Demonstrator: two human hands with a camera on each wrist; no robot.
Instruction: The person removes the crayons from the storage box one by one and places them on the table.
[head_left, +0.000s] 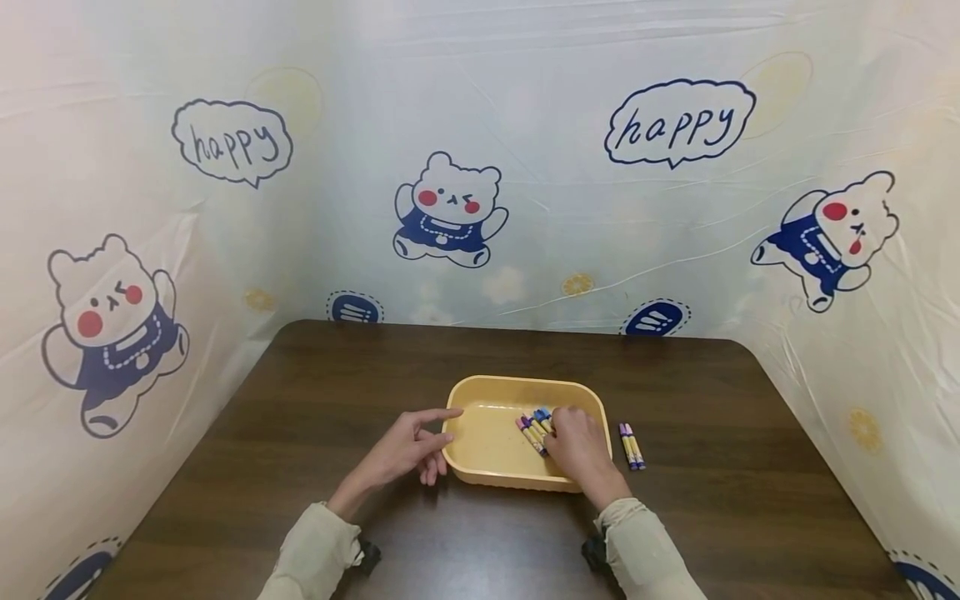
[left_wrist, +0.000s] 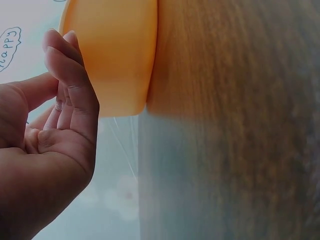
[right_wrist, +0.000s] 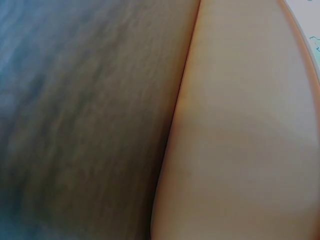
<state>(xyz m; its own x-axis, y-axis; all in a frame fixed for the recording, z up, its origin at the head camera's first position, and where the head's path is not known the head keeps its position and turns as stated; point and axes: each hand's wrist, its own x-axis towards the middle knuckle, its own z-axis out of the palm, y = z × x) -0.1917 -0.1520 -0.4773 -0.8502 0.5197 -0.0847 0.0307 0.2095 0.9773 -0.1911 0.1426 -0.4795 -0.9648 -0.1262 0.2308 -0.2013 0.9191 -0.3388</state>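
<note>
Crayons in the tray: a small bunch of crayons (head_left: 531, 437) lies on the tray floor, toward the right side, next to the right hand; they are yellow with purple, pink or blue ends.
Tray: the yellow plastic tray (head_left: 517, 482) has round corners and sits flat on the worktop.
Right hand: the right hand (head_left: 581, 450) reaches into the tray with bent fingers, right by the crayons; its fingertips are hidden, so I cannot tell if it has hold of one.
Left hand: the left hand (head_left: 405, 447) is loosely open at the tray's left rim, one finger out straight over it, and it grips nothing.
Crayon pair: two more crayons (head_left: 629, 450) lie side by side on the worktop, just right of the tray.
Sleeves: pale sleeves (head_left: 648, 550) cover both arms.
Worktop: the worktop (head_left: 465, 550) is dark brown with wood lines.
Sheet: a pale sheet (head_left: 540, 50) hangs around it, with bears (head_left: 453, 218) and "happy" bubbles (head_left: 240, 143).
</note>
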